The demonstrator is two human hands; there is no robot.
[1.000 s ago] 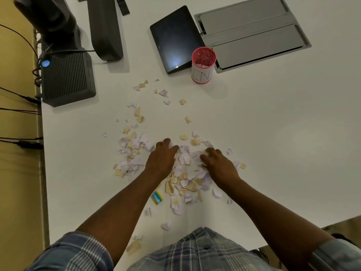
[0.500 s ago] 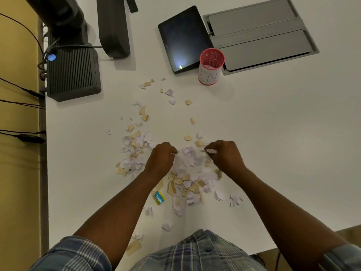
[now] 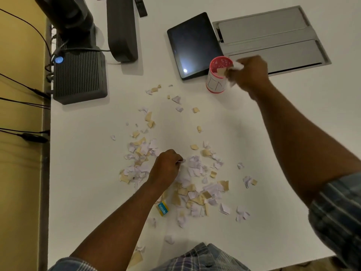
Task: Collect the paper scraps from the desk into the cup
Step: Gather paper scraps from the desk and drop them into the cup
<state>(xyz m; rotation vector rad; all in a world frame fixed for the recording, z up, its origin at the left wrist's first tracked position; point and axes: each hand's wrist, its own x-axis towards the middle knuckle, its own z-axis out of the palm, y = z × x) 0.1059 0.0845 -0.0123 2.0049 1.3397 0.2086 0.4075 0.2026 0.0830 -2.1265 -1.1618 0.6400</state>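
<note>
A red-rimmed white cup (image 3: 216, 83) stands upright on the white desk (image 3: 254, 153), just in front of a dark tablet. My right hand (image 3: 249, 72) is at the cup's right rim, shut on a bunch of white and tan paper scraps that stick out over the opening. My left hand (image 3: 167, 166) rests low on the desk in the middle of the scrap pile (image 3: 195, 184), fingers closed on a few white scraps. Many white and tan scraps lie spread from the pile toward the cup. The cup holds some scraps inside.
A dark tablet (image 3: 192, 45) lies behind the cup. A grey cable-tray lid (image 3: 273, 40) is set into the desk at the back right. A black ribbed box (image 3: 80, 77) and a monitor foot (image 3: 122, 30) stand at the back left. A small blue-yellow card (image 3: 163, 208) lies by my left forearm.
My right hand has lifted off the pile with a handful of scraps and travelled up and right to the cup's rim. My left hand has stayed closed on the pile.
</note>
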